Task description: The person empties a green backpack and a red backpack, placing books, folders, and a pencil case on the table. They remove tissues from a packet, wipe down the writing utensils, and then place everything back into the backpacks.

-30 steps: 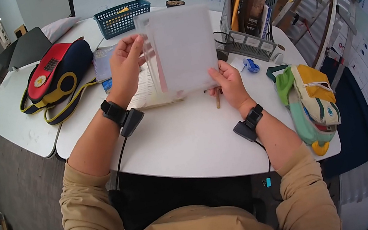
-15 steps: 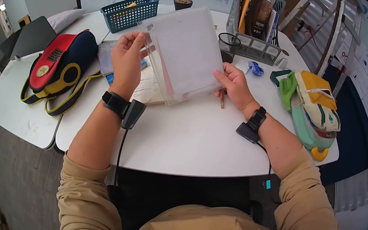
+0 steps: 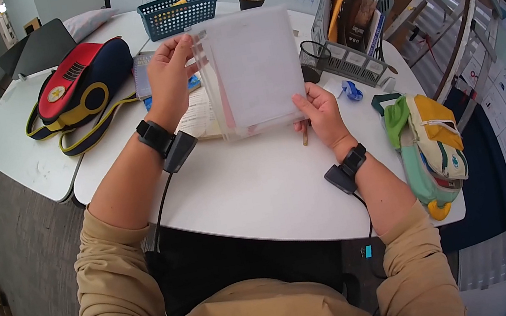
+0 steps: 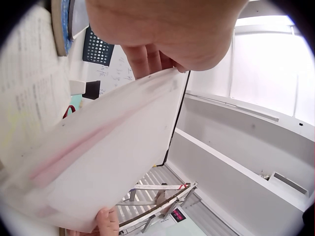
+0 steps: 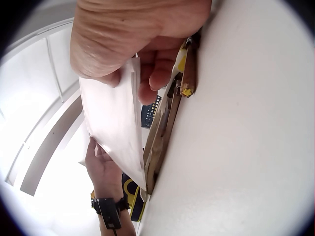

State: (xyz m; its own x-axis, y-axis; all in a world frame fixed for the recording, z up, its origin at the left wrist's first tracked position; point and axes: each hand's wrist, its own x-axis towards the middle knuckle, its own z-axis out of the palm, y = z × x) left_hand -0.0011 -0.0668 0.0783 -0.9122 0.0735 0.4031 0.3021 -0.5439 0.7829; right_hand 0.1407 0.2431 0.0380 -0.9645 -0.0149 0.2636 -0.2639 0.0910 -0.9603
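A translucent plastic folder (image 3: 257, 70) with white paper and a pink strip inside is held up over the table in the head view. My left hand (image 3: 169, 78) pinches its upper left edge, where clear plastic sticks out past the paper. My right hand (image 3: 322, 113) grips the lower right edge, thumb on the front and fingers behind, as the right wrist view also shows. Partly hidden behind the folder, an open book (image 3: 199, 115) lies on the table. A brown stick-like piece (image 3: 305, 137) shows just below my right fingers.
At the left lies a red and navy bag (image 3: 76, 84). A teal basket (image 3: 179, 15) and a small dark pot (image 3: 251, 0) stand at the back. Right of the folder are a grey file rack (image 3: 351, 64), a mesh cup (image 3: 314, 54), a blue crumpled item (image 3: 351, 90) and a colourful backpack (image 3: 428, 142).
The head view has shifted a little, so the table things appear moved. The folder has stayed almost in place, with both hands keeping their hold on it.
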